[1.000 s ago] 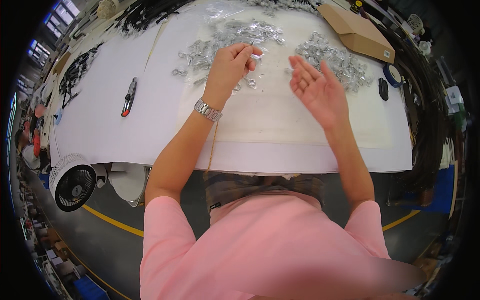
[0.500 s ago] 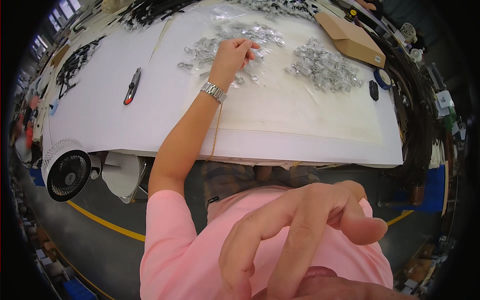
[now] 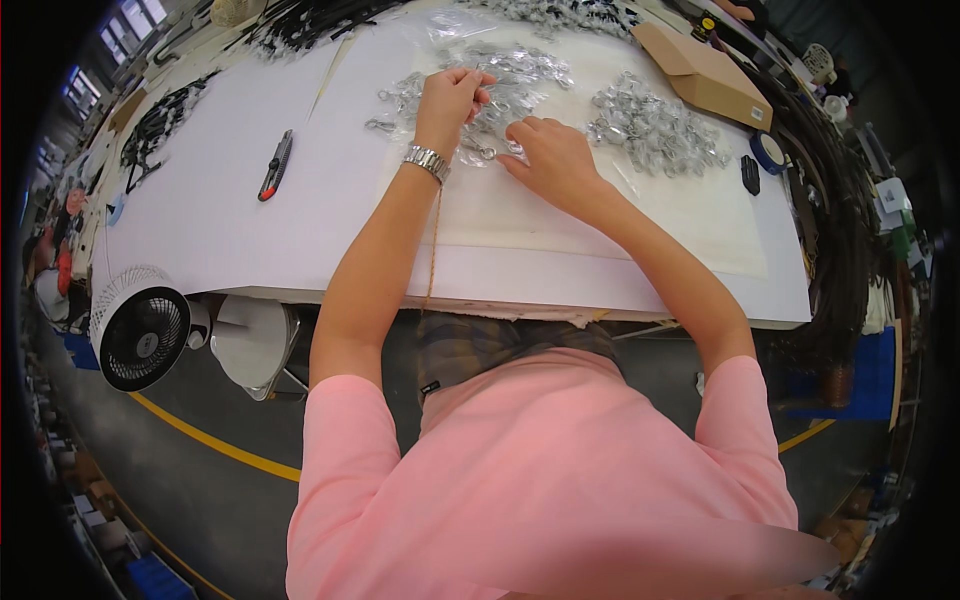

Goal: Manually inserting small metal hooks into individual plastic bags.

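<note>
Over the left-hand pile of small metal ring-ended pieces in clear plastic [image 3: 535, 68], my left hand [image 3: 450, 103] is closed, with thumb and fingers pinched together. Whatever is between those fingertips is too small to make out. My right hand [image 3: 558, 165] reaches in from the right, thumb and fingers apart. Between them, at the pile's near edge, lies a small shiny metal piece [image 3: 515, 148]. Another ring-ended piece [image 3: 487, 153] rests just left of it. A second pile of similar clear-wrapped metal pieces [image 3: 655, 125] lies to the right of my right hand.
On the white table [image 3: 230, 240] a utility knife [image 3: 276, 166] lies left. At right are an opened cardboard box [image 3: 705, 78], a blue tape roll [image 3: 768, 153] and a small black object [image 3: 750, 175]. Black strips [image 3: 165, 125] lie far left. A fan [image 3: 145, 335] stands by the near-left edge.
My right hand has come down from close to the camera to the near edge of the pile. My left hand has shifted slightly left and stays closed.
</note>
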The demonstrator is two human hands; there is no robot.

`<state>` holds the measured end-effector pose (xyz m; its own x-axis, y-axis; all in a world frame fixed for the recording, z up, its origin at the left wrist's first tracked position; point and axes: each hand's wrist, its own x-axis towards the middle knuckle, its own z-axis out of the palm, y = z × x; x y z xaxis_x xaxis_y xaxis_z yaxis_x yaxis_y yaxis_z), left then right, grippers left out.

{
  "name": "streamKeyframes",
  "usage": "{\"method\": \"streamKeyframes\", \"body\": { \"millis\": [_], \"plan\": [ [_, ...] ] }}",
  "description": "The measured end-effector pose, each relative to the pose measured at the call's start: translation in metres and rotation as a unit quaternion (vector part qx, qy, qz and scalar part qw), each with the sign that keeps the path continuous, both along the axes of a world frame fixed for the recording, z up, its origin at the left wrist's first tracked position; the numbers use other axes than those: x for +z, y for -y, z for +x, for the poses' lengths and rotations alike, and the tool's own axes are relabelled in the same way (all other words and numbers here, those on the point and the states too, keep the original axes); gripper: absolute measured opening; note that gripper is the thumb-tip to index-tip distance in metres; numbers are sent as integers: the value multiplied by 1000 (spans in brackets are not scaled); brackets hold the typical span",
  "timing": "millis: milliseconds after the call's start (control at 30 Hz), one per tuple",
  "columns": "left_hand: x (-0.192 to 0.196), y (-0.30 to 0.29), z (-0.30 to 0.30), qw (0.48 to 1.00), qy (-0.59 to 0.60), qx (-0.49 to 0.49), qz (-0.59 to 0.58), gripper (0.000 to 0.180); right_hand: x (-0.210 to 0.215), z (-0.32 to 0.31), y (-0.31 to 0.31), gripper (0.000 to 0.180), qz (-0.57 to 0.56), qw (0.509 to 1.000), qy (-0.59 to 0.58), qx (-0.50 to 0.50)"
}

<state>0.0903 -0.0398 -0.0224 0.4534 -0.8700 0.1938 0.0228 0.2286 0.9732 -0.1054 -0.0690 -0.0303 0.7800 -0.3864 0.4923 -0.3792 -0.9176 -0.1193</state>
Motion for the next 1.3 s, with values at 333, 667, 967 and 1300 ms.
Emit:
{"method": "streamKeyframes", "body": {
  "millis": [333, 667, 967, 1300],
  "plan": [
    [2, -4, 0, 996, 51, -35, 62, 23, 15, -14, 38, 19, 129, 989, -19, -68],
    [11, -13, -49, 960, 166, -201, 105, 25, 1, -60, 51, 25, 627, 740, 237, 56],
    [12, -14, -37, 950, 91, -233, 189, 29, -1, -58, 44, 26, 689, 687, 215, 88],
    [13, -16, -55, 978, 125, -138, 91, 19, -1, -62, 40, 26, 716, 666, 201, 55]
  ]
}}
